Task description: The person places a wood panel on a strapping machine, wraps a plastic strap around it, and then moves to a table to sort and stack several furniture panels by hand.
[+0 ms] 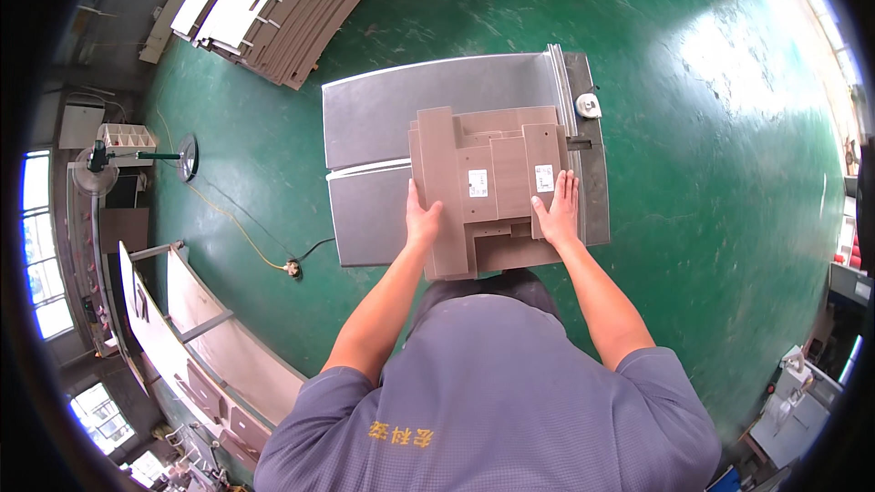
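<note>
A stack of brown flat boards [497, 150] of differing sizes, two with white labels, lies on a grey-topped worktable [437, 82]. My left hand [422, 221] is against the stack's left edge, fingers straight and thumb spread toward the boards. At the right edge rests my right hand [560, 211], its fingers stretched out along the side and its thumb over the narrow labelled board. Both hands touch the boards, with neither one's fingers wrapped round them. The undersides of the boards are hidden.
A metal rail [561, 82] runs along the table's right part, beside a small white rounded object [588, 107]. Long brown panels [301, 9] are piled at the far left. A standing fan [94, 170] and a cable plug [292, 268] are at left, near a rack with panels [205, 296].
</note>
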The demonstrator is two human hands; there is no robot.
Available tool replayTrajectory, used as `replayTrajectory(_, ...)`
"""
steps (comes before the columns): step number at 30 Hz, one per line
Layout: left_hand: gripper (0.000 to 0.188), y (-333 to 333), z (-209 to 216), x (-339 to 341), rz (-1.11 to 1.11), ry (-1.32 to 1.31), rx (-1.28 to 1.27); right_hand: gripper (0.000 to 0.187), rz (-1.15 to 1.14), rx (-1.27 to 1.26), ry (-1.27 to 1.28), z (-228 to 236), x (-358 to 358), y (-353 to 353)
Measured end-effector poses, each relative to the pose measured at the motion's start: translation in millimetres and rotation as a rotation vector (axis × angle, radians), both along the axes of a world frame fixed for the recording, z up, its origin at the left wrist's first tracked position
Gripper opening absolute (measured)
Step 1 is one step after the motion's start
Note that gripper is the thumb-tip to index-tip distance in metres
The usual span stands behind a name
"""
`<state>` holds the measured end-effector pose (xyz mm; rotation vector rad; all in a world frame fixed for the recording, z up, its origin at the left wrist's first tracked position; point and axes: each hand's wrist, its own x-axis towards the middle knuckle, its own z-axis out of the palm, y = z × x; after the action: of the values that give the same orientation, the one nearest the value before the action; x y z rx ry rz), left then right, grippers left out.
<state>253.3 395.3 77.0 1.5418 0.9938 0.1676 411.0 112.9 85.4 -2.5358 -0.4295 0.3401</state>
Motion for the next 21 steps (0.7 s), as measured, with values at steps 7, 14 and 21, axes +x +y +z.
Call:
replayTrajectory(7,0.090,0,-3,0,0.007,0.003,-0.003,0.097,0.003,0.024,-0.013,-5,0,-2)
replayTrajectory(14,0.090,7,-4,-4,-0.002,-0.043,-0.077,0.094,0.009,0.080,-0.023,-21,2,-2)
replayTrajectory(21,0.088,177,-49,-48,0.340,0.288,0.587,0.089,-0.127,0.145,0.109,21,-6,-52)
